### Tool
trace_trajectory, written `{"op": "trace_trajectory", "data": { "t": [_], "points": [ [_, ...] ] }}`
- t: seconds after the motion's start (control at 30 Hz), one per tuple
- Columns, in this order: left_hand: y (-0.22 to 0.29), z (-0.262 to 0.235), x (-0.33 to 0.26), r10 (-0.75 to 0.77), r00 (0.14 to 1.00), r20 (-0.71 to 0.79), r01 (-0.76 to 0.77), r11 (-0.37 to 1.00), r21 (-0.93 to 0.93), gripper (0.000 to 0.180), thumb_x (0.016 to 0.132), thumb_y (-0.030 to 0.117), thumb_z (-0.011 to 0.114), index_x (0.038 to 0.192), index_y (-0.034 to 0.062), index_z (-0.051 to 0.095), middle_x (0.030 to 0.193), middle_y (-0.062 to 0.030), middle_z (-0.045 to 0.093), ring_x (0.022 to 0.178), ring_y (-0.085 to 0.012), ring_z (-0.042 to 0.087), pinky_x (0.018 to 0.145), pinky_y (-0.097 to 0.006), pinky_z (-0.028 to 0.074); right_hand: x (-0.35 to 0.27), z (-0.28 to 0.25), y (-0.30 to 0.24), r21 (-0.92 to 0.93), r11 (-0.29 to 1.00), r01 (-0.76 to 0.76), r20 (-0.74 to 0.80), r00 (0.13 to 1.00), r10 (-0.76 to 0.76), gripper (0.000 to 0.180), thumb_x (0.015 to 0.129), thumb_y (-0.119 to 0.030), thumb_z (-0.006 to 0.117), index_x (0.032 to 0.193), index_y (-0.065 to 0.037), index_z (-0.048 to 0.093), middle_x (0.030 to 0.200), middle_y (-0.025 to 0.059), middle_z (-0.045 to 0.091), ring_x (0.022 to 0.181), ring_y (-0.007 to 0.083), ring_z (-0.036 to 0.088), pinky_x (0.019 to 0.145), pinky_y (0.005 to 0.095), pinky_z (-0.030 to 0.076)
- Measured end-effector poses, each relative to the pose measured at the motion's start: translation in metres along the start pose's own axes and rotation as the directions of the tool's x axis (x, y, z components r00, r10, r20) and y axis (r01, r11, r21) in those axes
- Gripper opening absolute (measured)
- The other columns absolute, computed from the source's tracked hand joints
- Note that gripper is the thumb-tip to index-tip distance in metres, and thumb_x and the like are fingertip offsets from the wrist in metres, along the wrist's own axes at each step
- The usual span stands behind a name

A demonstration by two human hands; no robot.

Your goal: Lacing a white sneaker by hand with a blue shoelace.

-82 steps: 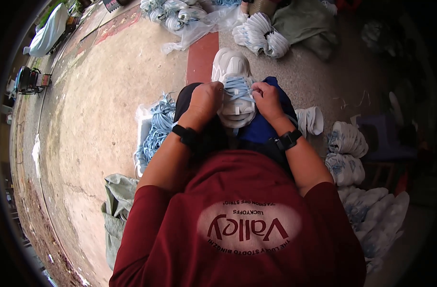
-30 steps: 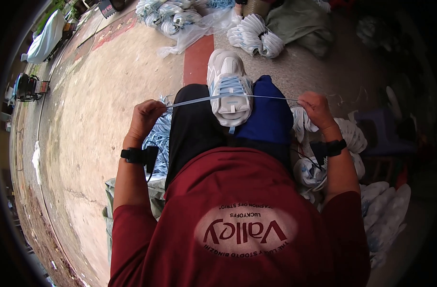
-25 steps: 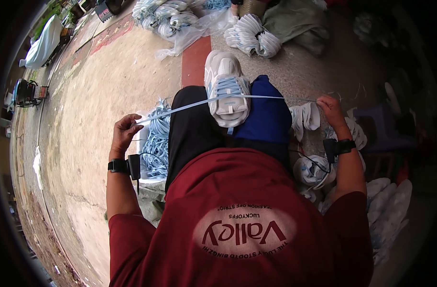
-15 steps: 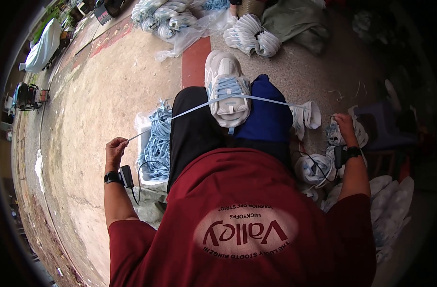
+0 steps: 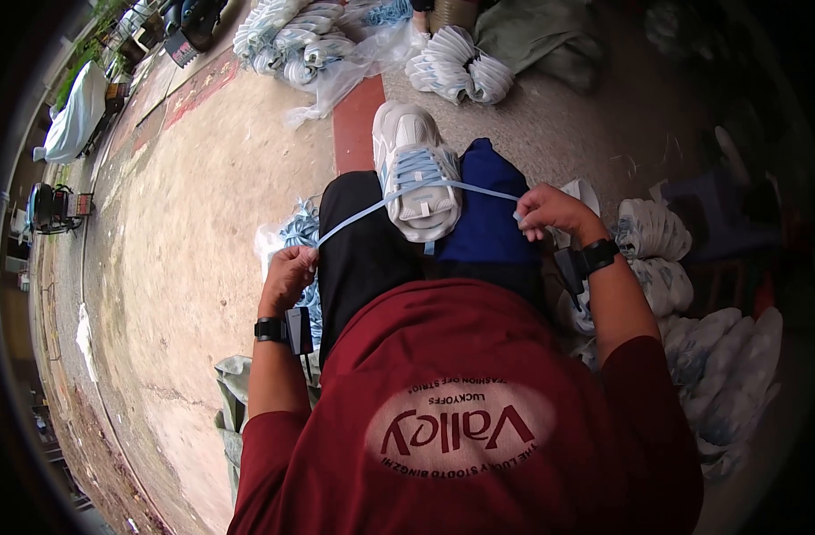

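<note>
A white and pale-blue sneaker rests between my knees, its toe pointing away from me. Blue lacing crosses its front, and a light-blue shoelace stretches out from both sides near the tongue. My left hand pinches one lace end beside my black-clad left knee. At the other side, my right hand is closed on the opposite end, over the blue cloth on my right leg. Behind my left hand is a heap of light-blue laces, partly covered by the hand and forearm.
Bundled white shoe parts lie ahead on the ground, with more bundles to my right. Clear plastic sheeting and a grey-green sack are at the far side. A dark plastic stool stands at the right.
Both hands have come inward toward the sneaker, the right one much farther. The lace ends between hands and shoe are now shorter in span. The sneaker stays between the knees.
</note>
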State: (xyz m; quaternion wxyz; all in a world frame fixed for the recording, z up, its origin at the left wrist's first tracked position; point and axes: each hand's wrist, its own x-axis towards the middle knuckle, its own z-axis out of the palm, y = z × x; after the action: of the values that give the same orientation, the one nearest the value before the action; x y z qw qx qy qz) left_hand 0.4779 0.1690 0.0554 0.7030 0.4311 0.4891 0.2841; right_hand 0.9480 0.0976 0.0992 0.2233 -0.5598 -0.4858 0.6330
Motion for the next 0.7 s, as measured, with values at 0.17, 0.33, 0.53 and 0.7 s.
{"op": "trace_trajectory", "data": {
  "t": [0.17, 0.33, 0.53, 0.7],
  "points": [
    [0.054, 0.09, 0.026, 0.065, 0.898, 0.436, -0.117, 0.989, 0.092, 0.01, 0.079, 0.012, 0.068, 0.075, 0.0052, 0.062, 0.07, -0.0018, 0.062, 0.06, -0.0072, 0.055, 0.056, -0.019, 0.043, 0.078, 0.048, -0.029, -0.376, 0.841, 0.389, -0.312, 0.802, -0.51, 0.015, 0.068, -0.003, 0.065, 0.059, -0.002, 0.053, 0.054, -0.0026, 0.045, 0.054, 0.0054, 0.039, 0.049, 0.0247, 0.034],
    [0.047, 0.107, 0.068, 0.208, 0.947, 0.244, -0.211, 0.977, -0.011, 0.007, 0.079, 0.007, 0.065, 0.076, 0.0052, 0.06, 0.078, -0.0008, 0.062, 0.068, -0.0062, 0.054, 0.065, -0.018, 0.043, 0.106, 0.072, -0.019, -0.071, 0.862, 0.502, -0.602, 0.668, -0.438, 0.016, 0.068, -0.005, 0.067, 0.059, 0.0, 0.054, 0.053, -0.0006, 0.045, 0.054, 0.0052, 0.04, 0.049, 0.0238, 0.035],
    [0.038, 0.107, 0.072, 0.254, 0.94, 0.228, -0.273, 0.961, 0.053, 0.007, 0.079, 0.006, 0.064, 0.075, 0.0058, 0.059, 0.076, 0.0009, 0.06, 0.067, -0.0064, 0.052, 0.066, -0.019, 0.042, 0.111, 0.079, -0.017, -0.537, 0.744, 0.397, -0.641, 0.382, -0.666, 0.017, 0.065, -0.006, 0.068, 0.06, 0.0, 0.053, 0.055, 0.0117, 0.053, 0.051, 0.0224, 0.05, 0.051, 0.0328, 0.04],
    [0.032, 0.106, 0.069, 0.296, 0.935, 0.197, -0.309, 0.95, 0.039, 0.011, 0.08, 0.006, 0.063, 0.071, 0.0068, 0.057, 0.072, 0.0009, 0.059, 0.063, -0.0062, 0.051, 0.062, -0.019, 0.04, 0.11, 0.083, -0.024, -0.427, 0.815, 0.391, -0.62, 0.529, -0.579, 0.016, 0.065, -0.008, 0.066, 0.06, 0.0, 0.053, 0.059, 0.0167, 0.054, 0.055, 0.0304, 0.053, 0.053, 0.037, 0.042]
  ]
}}
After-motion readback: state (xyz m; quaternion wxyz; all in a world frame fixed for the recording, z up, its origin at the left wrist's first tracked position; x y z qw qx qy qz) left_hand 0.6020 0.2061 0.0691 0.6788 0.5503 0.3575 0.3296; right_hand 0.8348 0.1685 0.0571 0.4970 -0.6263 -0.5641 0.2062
